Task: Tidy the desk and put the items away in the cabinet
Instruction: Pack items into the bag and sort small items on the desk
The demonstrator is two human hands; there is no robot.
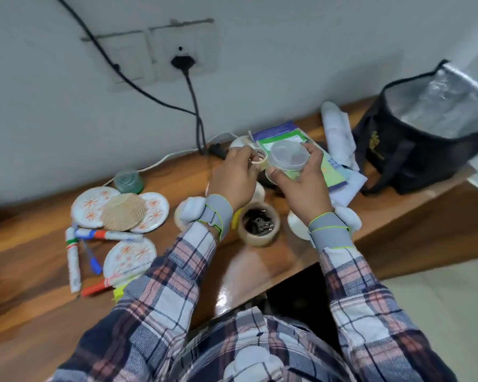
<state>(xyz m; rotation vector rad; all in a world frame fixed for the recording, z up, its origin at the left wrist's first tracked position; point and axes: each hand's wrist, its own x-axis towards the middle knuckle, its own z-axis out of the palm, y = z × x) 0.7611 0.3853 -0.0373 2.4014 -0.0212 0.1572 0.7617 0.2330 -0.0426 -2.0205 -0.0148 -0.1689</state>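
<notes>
My right hand grips a small clear plastic container with its lid on, held above the wooden desk. My left hand pinches a small roll of clear tape right beside the container. Below my hands stands a brown tape roll with dark binder clips inside it. On the left lie three white floral plates, a woven coaster on top of them, and several markers and pens.
A black insulated bag stands open at the right end of the desk. Booklets and a white cloth bundle lie behind my hands. A green-tinted cup sits by the wall. Black cables hang from a wall socket.
</notes>
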